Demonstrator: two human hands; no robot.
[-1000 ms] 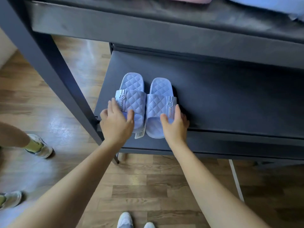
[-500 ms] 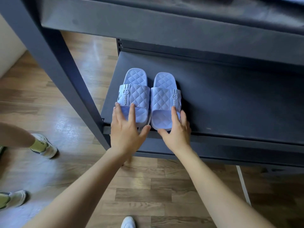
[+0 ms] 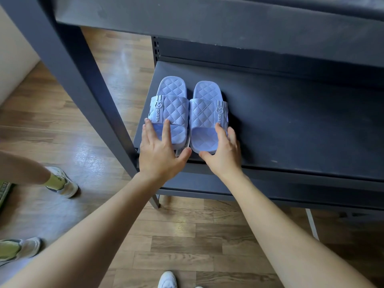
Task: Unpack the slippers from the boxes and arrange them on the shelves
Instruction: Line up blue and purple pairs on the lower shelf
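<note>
At the front left corner of the lower shelf (image 3: 291, 125) your pair sits side by side, straps touching, with the left slipper (image 3: 170, 104) close to the shelf's left edge, just beside the post (image 3: 83, 90), and the right slipper (image 3: 207, 104) next to it toward the middle. Your left hand (image 3: 160, 150) lies flat and spread, fingertips on the near end of the left slipper and gripping nothing. Your right hand (image 3: 224, 150) is likewise relaxed, one finger on the insole and the thumb against the near end of the right slipper. The main risk, as I judge it, is dragging: both near ends lie close to the front edge, so if you draw your hands back with the fingers pressing down, a slipper could slide off onto the floor (image 3: 176, 235). A sideways nudge could push the left one over the left edge. A white tag (image 3: 182, 149) pokes out between the pair by your left thumb and could snag. As for what holds what, this shelf carries only this pair in view, the upper shelf (image 3: 228, 21) shows just its underside and front lip, and no box is visible.
</note>
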